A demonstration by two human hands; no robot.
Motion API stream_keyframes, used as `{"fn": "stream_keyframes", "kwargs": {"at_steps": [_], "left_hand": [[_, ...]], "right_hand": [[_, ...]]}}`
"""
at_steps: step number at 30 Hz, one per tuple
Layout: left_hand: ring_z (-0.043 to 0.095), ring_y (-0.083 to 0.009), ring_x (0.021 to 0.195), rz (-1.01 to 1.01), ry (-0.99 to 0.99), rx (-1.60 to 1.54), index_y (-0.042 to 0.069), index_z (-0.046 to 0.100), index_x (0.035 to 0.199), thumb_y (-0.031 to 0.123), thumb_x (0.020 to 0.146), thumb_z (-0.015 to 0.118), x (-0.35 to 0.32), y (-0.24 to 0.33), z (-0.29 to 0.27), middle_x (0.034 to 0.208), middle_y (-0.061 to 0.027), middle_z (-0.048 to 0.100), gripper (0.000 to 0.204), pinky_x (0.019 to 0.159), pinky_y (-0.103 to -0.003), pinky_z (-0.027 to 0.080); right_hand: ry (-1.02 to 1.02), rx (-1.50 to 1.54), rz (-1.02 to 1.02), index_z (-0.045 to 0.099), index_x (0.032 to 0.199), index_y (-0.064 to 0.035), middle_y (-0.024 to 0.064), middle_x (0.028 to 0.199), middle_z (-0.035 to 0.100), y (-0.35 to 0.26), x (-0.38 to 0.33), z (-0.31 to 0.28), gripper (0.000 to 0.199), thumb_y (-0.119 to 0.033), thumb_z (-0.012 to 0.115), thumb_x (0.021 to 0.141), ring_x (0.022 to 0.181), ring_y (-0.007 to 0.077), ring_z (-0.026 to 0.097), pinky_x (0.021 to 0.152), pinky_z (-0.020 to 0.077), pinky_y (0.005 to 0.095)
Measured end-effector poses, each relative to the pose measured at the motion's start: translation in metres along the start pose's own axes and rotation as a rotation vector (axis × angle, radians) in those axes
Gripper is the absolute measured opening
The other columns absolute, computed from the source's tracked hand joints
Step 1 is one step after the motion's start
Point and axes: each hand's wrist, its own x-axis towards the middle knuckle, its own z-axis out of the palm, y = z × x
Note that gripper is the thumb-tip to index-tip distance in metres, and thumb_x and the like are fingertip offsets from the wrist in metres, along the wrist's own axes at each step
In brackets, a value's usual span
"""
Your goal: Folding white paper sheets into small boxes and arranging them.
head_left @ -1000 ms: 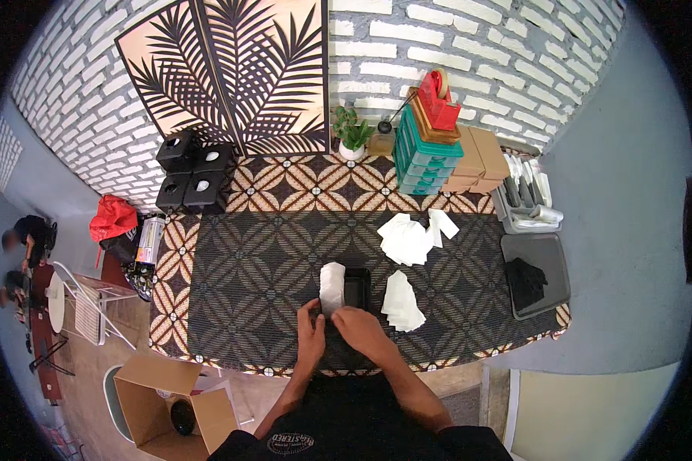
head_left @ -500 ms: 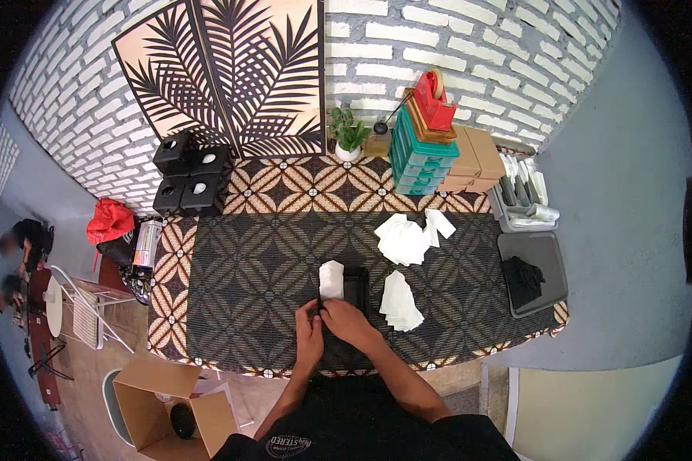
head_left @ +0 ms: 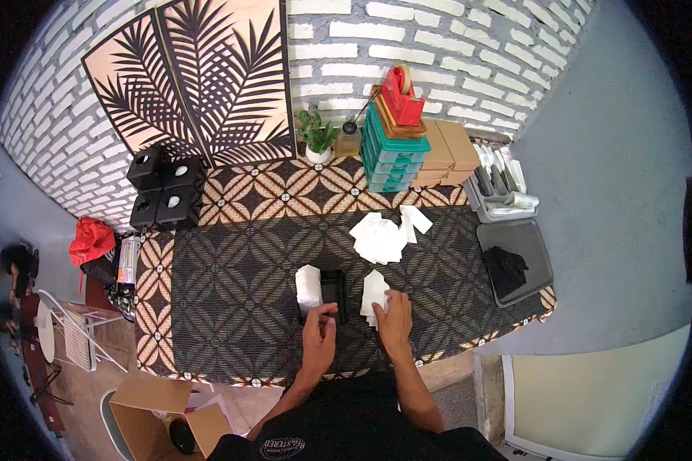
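A black rectangular box [head_left: 334, 290] lies on the dark mat before me, with a stack of folded white paper napkins [head_left: 308, 286] along its left side. My left hand [head_left: 320, 343] hovers at the near end of the box, thumb and fingers apart, nothing visible between them. Right of the box, my right hand [head_left: 394, 323] has its thumb and fingers at the right edge of a fanned pile of white napkins [head_left: 373, 292]. Farther back lies a looser spread of white napkins [head_left: 378, 237].
Black boxes [head_left: 165, 192] are stacked at the back left. A potted plant [head_left: 317, 138], teal drawers [head_left: 392, 157] topped by a red tape dispenser [head_left: 402, 98], and brown cartons [head_left: 447, 150] line the wall. A grey tray [head_left: 524, 261] holds black cloth. An open cardboard box [head_left: 150, 403] stands below left.
My right hand has left the black box and moved right to the fanned napkins. The left hand's fingers have parted at the box's near end. The whole view has shifted slightly.
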Motion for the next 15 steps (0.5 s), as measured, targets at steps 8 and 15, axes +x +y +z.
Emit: {"fn": "stream_keyframes", "kwargs": {"at_steps": [8, 15], "left_hand": [[0.049, -0.0101, 0.079, -0.054, -0.145, -0.026, 0.002, 0.053, 0.121, 0.001, 0.093, 0.05, -0.003, 0.005, 0.01, 0.104, -0.005, 0.058, 0.028, 0.067, -0.024, 0.042], [0.057, -0.0107, 0.085, -0.264, -0.141, -0.288, 0.002, 0.05, 0.121, 0.01, 0.096, 0.055, 0.001, 0.0, 0.011, 0.104, -0.0082, 0.06, 0.027, 0.073, -0.026, 0.046]], "right_hand": [[-0.042, 0.106, 0.051, 0.056, 0.097, -0.0045, 0.0112, 0.09, 0.055, 0.008, 0.002, -0.001, 0.024, -0.011, 0.072, 0.08, 0.088, 0.0296, 0.054, 0.076, 0.0435, 0.0398], [-0.347, 1.289, 0.463, 0.06, 0.102, -0.0018, 0.0032, 0.095, 0.06, -0.05, -0.006, -0.028, 0.019, -0.014, 0.067, 0.089, 0.089, 0.0107, 0.056, 0.083, 0.0461, 0.0274]]}}
